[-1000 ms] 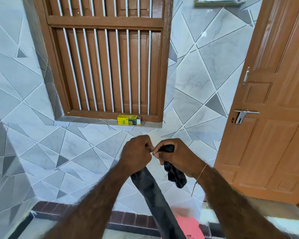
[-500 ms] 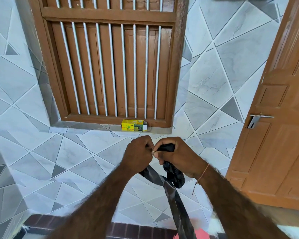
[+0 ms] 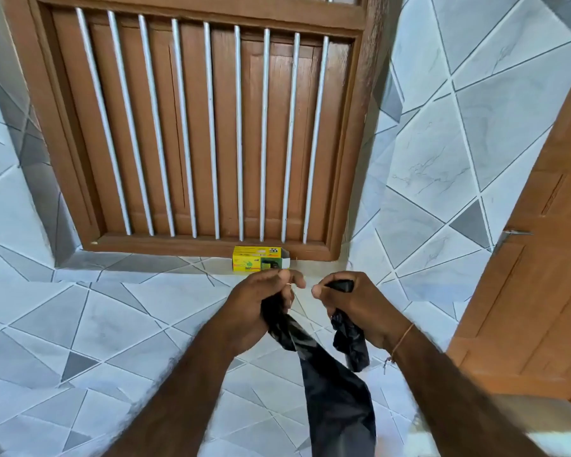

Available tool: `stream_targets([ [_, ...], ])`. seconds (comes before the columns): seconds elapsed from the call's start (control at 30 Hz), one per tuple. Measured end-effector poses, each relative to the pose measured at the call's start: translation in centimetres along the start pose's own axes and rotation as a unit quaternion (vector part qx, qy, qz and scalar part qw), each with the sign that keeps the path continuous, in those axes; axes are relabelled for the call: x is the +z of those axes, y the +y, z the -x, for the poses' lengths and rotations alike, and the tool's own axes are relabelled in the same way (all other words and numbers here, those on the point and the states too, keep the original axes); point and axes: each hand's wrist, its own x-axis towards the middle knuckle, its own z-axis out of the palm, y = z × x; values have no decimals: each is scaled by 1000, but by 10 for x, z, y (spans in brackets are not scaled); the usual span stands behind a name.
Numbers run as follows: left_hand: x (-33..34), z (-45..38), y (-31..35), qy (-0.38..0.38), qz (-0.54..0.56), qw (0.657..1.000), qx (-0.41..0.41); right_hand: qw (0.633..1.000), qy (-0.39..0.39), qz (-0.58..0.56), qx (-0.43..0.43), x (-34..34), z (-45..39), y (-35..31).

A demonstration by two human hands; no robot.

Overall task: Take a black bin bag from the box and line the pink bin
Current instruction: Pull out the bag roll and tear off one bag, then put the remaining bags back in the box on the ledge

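My left hand (image 3: 261,301) grips the top of a long black bin bag (image 3: 337,400) that hangs down past the bottom of the view. My right hand (image 3: 346,301) is closed on a rolled bundle of black bags (image 3: 350,341), a short end dangling below the fist. A small gap separates the two hands. The yellow bag box (image 3: 259,258) lies on the window ledge just above and behind my hands. The pink bin is out of view.
A brown wooden window with white bars (image 3: 192,127) fills the tiled wall ahead. A wooden door (image 3: 541,291) with a metal handle (image 3: 515,233) stands at the right. Grey patterned tiles (image 3: 112,324) cover the wall below the ledge.
My hands have drawn apart, so the hanging bag and the roll are now separate. The view has tilted up and closer to the window, and the pink bin has dropped out of sight.
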Motion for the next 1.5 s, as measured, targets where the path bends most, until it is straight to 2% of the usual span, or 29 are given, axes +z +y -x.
stream_targets([
  [0.1,-2,-25,-15,-15,131,991,1,999,-34,-20,20,2,-18,15],
  [0.17,-4,-44,-21,4,130,991,-6,998,-61,3,17,-6,-33,23],
  [0.27,-8,-73,-26,75,-57,995,-27,992,-54,115,-27,-18,-61,37],
  [0.37,-2,-104,-32,118,-224,967,-20,963,-3,254,-94,-26,-96,54],
  [0.47,0,-134,-47,176,-288,941,-13,921,17,363,-144,-30,-124,71],
  [0.57,-14,-153,-62,217,-334,917,-11,893,19,424,-151,-22,-136,79],
  [0.7,-31,-170,-67,236,-449,861,-28,861,27,484,-153,-8,-151,86],
  [0.87,-49,-181,-60,241,-571,784,-38,840,49,515,-165,5,-173,90],
  [0.93,-56,-185,-56,229,-592,772,-37,835,54,525,-159,9,-185,90],
  [0.97,-60,-188,-53,219,-583,782,-29,845,53,513,-145,11,-191,89],
  [1.0,-65,-191,-50,211,-550,807,-23,867,48,482,-117,10,-197,88],
  [1.07,-78,-194,-39,220,-449,866,-6,933,39,356,-33,3,-209,87],
  [1.1,-87,-194,-32,236,-416,878,-2,955,37,293,7,-2,-212,87],
  [1.2,-119,-196,-15,271,-401,874,32,975,77,207,33,-15,-217,83],
  [1.3,-142,-201,-6,256,-409,875,31,973,208,97,32,-17,-224,80],
  [1.37,-148,-204,-9,229,-456,860,11,960,262,-64,69,-17,-228,79],
  [1.43,-149,-203,-13,190,-517,835,-11,935,253,-217,123,-14,-230,80],
  [1.5,-145,-200,-25,141,-517,843,-34,909,220,-315,159,-10,-232,85],
])
